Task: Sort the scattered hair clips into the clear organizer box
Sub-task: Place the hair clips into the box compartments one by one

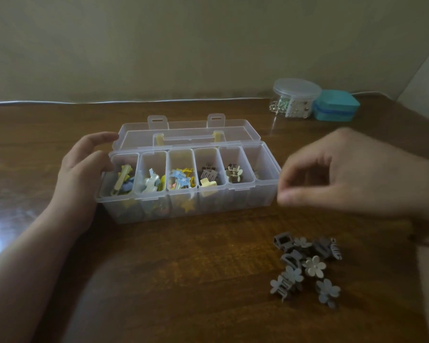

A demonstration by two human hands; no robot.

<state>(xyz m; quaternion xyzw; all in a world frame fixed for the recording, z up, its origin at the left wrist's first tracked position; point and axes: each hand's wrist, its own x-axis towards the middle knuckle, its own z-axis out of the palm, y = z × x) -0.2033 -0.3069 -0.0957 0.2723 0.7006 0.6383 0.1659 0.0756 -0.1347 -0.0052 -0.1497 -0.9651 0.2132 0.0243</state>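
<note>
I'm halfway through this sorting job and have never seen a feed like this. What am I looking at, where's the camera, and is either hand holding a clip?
There is no machine here: these are a person's two bare hands, seen from one wide-angle camera worn on the head, looking forward and down.

On the wooden table stands the clear organizer box, lid open, with a row of compartments; most hold sorted clips, and the rightmost looks nearly empty. The left hand rests against the box's left end. The right hand hovers to the right of the box, fingers curled; it is blurred, so I cannot tell whether its grip holds a clip.

The pile of grey and cream clips waits near the front. At the back stand a round lidded jar and a teal case.
</note>
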